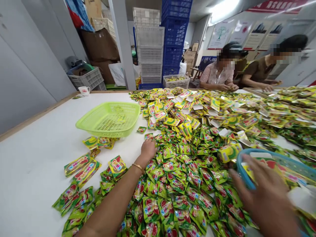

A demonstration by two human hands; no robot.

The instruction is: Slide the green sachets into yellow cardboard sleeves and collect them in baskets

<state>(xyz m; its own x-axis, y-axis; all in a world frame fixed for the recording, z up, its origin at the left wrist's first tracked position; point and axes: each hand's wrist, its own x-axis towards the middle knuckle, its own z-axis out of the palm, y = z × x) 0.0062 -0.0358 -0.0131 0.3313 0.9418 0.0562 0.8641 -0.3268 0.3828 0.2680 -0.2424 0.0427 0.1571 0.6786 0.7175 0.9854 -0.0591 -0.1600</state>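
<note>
My left hand (148, 148), with a gold bangle at the wrist, reaches to the far left edge of a heap of small green packets (170, 182) printed with red watermelon slices. Its fingers are curled down among the packets, and whatever is in them is hidden. My right hand (268, 194) is blurred, its fingers apart, over the near rim of a blue basket (243, 164). Flat yellow-green printed boxes (292, 174) lie in that basket. Beside it a yellow box (229, 153) rests on the packets with its white flap up.
A light green basket (111, 133) stands at the left on the white table (32, 164). Small yellow boxes (185, 108) are heaped across the back. Two people (219, 70) work at the far side. Behind them stand stacked white crates (149, 49) and blue crates (174, 39).
</note>
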